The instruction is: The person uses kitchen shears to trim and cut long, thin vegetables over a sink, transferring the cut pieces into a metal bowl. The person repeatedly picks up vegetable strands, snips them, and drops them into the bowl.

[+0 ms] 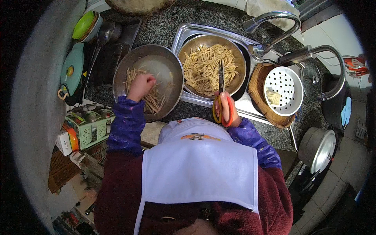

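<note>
My left hand (141, 87) is over the wide grey pan (178, 74), its fingers closed; what they hold, if anything, is too small to make out. Under and beside it in the pan lie thin brownish stalks (156, 101), mostly along the left and lower side. My right hand (226, 105) grips scissors (221, 80) by their red and yellow handles. Their blades point away from me over the metal bowl (242, 58), which is heaped with pale cut strips (207, 68). The bowl sits in the sink at the centre.
Right of the bowl, a white perforated colander (291, 92) with a pale lump inside rests on a woven basket (258, 84). Two curved taps (282, 23) rise behind. A lidded pot (319, 149) stands at lower right, a green rack (92, 129) at left.
</note>
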`<action>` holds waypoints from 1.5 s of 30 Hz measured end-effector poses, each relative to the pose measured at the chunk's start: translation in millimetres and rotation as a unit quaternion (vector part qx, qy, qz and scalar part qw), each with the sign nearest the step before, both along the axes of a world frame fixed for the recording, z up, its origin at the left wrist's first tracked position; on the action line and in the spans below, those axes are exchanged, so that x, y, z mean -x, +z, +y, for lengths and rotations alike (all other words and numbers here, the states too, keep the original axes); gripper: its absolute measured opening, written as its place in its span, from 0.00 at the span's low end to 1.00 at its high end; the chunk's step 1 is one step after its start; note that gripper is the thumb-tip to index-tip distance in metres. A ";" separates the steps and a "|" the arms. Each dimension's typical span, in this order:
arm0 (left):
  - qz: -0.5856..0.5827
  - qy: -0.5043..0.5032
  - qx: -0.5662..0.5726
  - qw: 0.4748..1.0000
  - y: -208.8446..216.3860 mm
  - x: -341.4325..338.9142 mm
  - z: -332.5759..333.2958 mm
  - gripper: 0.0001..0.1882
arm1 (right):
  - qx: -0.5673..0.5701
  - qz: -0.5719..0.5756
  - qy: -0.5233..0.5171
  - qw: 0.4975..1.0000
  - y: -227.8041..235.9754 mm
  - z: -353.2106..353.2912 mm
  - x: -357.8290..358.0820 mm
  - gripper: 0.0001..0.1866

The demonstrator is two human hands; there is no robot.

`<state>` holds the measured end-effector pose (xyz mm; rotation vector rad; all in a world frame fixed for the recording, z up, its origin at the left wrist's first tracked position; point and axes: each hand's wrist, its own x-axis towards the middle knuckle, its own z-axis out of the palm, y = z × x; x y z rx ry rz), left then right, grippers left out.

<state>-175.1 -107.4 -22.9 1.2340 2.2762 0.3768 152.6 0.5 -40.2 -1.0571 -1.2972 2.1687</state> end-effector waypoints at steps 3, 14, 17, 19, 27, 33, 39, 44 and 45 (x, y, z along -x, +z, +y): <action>0.144 -0.003 0.085 0.986 -4.7 -17.2 -15.6 0.10 | 0.009 -0.007 0.005 1.000 -1.4 -0.1 0.4 0.22; -0.294 0.118 -0.209 0.925 -17.4 -47.4 26.2 0.08 | -0.104 -0.003 0.170 0.980 9.9 -4.7 3.7 0.21; -0.409 0.168 -0.200 0.874 9.2 -68.1 44.6 0.09 | -0.041 -0.001 0.212 0.976 18.7 -3.0 3.0 0.18; -0.467 0.168 -0.236 0.836 17.8 -83.0 50.1 0.10 | -0.049 -0.016 0.219 0.974 20.2 -3.4 4.2 0.17; -0.523 0.135 -0.176 0.823 25.9 -126.3 69.4 0.09 | -0.021 0.007 0.191 0.981 15.2 -5.2 4.9 0.17; -0.559 0.066 -0.079 0.823 30.0 -125.3 60.1 0.09 | -0.011 0.044 0.080 0.996 4.7 -6.4 4.4 0.19; -0.531 0.092 -0.058 0.840 24.8 -130.3 55.3 0.09 | -0.028 -0.011 0.026 0.999 8.0 -4.9 5.3 0.19; -0.478 0.133 -0.172 0.851 19.0 -129.5 62.1 0.09 | -0.018 0.009 0.064 0.998 -3.5 -2.1 0.7 0.20; -0.454 0.138 -0.199 0.857 17.2 -128.8 65.7 0.09 | -0.036 0.003 0.085 0.996 -3.8 -2.5 0.6 0.20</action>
